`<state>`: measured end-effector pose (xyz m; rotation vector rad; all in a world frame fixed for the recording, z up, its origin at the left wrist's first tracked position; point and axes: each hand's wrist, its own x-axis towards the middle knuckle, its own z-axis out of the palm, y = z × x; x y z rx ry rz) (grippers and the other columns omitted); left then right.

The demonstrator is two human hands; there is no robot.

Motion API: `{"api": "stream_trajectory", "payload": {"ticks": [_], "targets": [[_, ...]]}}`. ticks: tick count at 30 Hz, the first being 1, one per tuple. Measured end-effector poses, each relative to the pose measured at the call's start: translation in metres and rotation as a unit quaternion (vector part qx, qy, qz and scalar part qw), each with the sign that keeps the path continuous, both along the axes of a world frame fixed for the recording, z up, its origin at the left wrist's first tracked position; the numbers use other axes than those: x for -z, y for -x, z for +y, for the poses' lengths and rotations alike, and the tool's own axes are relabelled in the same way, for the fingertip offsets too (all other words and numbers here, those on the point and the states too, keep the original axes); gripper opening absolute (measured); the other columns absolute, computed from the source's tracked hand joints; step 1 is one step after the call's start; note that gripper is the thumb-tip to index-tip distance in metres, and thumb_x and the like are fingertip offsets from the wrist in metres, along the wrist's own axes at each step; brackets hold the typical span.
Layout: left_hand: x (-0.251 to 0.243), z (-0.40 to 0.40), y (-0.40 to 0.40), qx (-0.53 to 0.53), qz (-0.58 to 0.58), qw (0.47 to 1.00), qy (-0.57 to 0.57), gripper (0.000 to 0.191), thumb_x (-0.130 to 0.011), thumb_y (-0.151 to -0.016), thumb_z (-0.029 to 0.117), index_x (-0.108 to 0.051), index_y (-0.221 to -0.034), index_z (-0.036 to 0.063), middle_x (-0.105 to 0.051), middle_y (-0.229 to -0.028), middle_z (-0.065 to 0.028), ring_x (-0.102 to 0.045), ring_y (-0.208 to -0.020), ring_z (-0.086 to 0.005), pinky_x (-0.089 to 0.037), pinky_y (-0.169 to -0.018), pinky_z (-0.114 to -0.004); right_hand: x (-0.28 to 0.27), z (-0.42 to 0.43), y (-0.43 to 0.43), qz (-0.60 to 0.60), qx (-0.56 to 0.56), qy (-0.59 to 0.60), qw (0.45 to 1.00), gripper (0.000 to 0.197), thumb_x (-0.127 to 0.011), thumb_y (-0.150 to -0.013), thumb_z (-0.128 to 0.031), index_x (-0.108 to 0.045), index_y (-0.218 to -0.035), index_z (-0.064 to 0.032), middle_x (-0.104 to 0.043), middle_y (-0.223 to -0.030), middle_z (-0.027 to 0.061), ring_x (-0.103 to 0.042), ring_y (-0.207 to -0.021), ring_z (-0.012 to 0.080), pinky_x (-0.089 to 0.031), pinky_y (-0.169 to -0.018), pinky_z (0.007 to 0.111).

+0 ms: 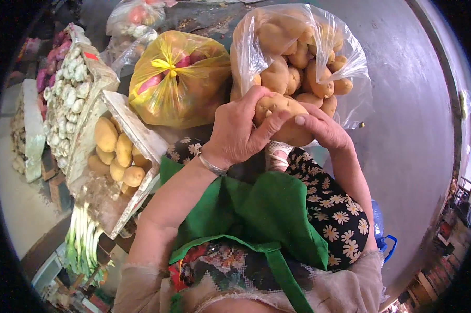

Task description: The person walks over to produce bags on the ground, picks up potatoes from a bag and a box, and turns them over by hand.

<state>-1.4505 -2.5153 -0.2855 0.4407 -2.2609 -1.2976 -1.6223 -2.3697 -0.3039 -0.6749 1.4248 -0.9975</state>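
A large potato point(276, 105) is held between both my hands, above the near edge of an open clear plastic bag point(356, 92). My left hand point(241, 127) grips its left side, with the thumb lying across the front. From the right, my right hand point(323, 125) wraps round it, thumb on its top face; some of those fingers are hidden behind it. Several more potatoes point(298, 54) fill the bag just beyond my hands.
To the left sits a tied yellow plastic bag point(204, 92) with reddish produce inside. White foam boxes hold potatoes point(124, 146), garlic bulbs point(69, 90) and leeks or spring onions point(83, 234). A blue plastic bottle point(377, 223) stands by my right side. Grey floor point(407, 117) stretches rightward.
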Motion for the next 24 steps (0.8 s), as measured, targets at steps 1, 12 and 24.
{"api": "stream_trajectory", "payload": {"ticks": [1,12,24], "targets": [[0.000,-0.001,-0.002,-0.001,-0.003,1.000,0.001,0.032,-0.060,-0.093,0.034,-0.057,-0.105,0.0044,-0.064,-0.079,-0.0177,-0.065,-0.067,-0.0343,-0.051,-0.058,-0.037,-0.005,-0.005,-0.004,-0.021,0.005,0.008,1.000,0.060,-0.055,-0.092,-0.043,-0.051,-0.129,0.0047,-0.059,-0.123,0.0105,-0.055,-0.113,0.0183,-0.041,-0.098,0.029],[0.005,-0.008,-0.020,-0.034,-0.003,0.951,-0.306,0.042,-0.039,-0.101,0.040,-0.058,-0.105,0.0022,-0.063,-0.083,0.0000,-0.057,-0.072,-0.0114,-0.044,-0.062,-0.024,-0.006,-0.020,-0.027,-0.291,0.131,-0.036,0.947,0.055,-0.056,-0.094,-0.040,-0.047,-0.131,0.0006,-0.059,-0.123,0.0133,-0.060,-0.109,0.0218,-0.047,-0.097,0.031],[0.011,-0.010,-0.022,0.030,-0.044,0.934,-0.353,0.044,-0.044,-0.101,0.042,-0.061,-0.108,0.0020,-0.063,-0.099,-0.0028,-0.057,-0.093,-0.0118,-0.045,-0.086,-0.026,-0.014,-0.023,-0.035,-0.189,0.076,-0.039,0.978,0.054,-0.051,-0.098,-0.041,-0.049,-0.131,0.0010,-0.057,-0.127,0.0114,-0.056,-0.113,0.0195,-0.044,-0.099,0.030]]}}
